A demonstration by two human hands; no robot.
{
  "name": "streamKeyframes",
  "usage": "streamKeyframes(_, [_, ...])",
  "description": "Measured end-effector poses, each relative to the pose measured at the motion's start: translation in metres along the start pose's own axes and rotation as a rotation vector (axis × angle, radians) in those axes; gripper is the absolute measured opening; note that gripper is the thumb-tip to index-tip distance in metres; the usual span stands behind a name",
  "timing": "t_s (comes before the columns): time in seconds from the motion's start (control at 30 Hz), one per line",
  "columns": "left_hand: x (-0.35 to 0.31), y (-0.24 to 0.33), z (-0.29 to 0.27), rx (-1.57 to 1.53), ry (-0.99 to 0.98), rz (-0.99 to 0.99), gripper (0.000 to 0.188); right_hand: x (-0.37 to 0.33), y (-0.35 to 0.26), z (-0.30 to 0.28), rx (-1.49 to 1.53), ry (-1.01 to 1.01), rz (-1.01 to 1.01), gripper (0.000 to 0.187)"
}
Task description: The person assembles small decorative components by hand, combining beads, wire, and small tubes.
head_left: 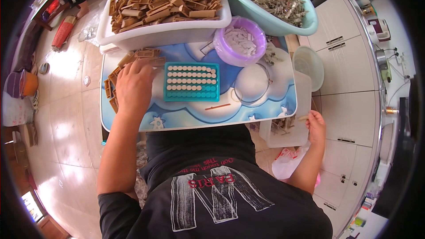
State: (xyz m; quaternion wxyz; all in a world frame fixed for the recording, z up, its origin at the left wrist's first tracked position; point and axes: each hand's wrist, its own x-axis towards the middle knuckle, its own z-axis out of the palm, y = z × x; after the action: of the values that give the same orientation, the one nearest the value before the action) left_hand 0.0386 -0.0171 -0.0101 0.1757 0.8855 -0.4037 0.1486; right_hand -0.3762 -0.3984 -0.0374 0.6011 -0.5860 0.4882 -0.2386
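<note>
My left hand [134, 84] is over the left side of the table, beside a curved row of brown plastic casings [111, 86]. Motion smears its fingertips, so whether they grip one is unclear. Just right of it lies a turquoise tray [213, 96] of round wells; white round pieces fill the upper rows and part of a lower one. Past the table's right edge, my right hand [316, 126] pinches a small tan strip-like piece [303, 117]. Beneath that hand is a translucent white bin [270, 135] with brownish pieces inside.
At the back stand a white tub [133, 42] heaped with brown casings and a light-green basin [312, 22] of clear, metallic-looking parts. A purple bowl [262, 46] holds white pieces. A thin brown stick [218, 106] lies near the front edge. White cabinets [345, 110] line the right.
</note>
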Motion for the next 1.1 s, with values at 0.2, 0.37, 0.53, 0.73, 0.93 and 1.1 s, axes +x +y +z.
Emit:
streamKeyframes(0.2, [-0.001,0.019,-0.033,-0.355,0.069,-0.242,0.006,0.007,-0.015,0.069,-0.398,0.100,-0.268,0.023])
streamKeyframes(0.37, [-0.017,0.042,-0.062,-0.913,-0.507,-0.182,0.002,-0.002,-0.047,0.175,-0.604,0.021,-0.546,0.026])
streamKeyframes(0.53, [-0.033,0.066,-0.061,-1.169,-1.097,0.083,0.016,0.012,-0.050,0.212,-0.861,0.090,-0.827,0.022])
streamKeyframes(0.73, [-0.063,0.085,-0.033,-1.581,-1.263,-0.061,0.026,-0.020,-0.075,0.187,-0.374,-0.201,-0.434,0.011])
streamKeyframes(0.93, [-0.059,0.088,-0.030,-1.934,-1.213,-0.459,0.024,-0.027,-0.081,0.173,-0.461,-0.357,-0.319,0.013])
streamKeyframes(1.1, [-0.061,0.081,-0.023,-2.000,-1.005,-0.748,0.024,-0.022,-0.084,0.170,-0.530,-0.196,-0.412,0.017])
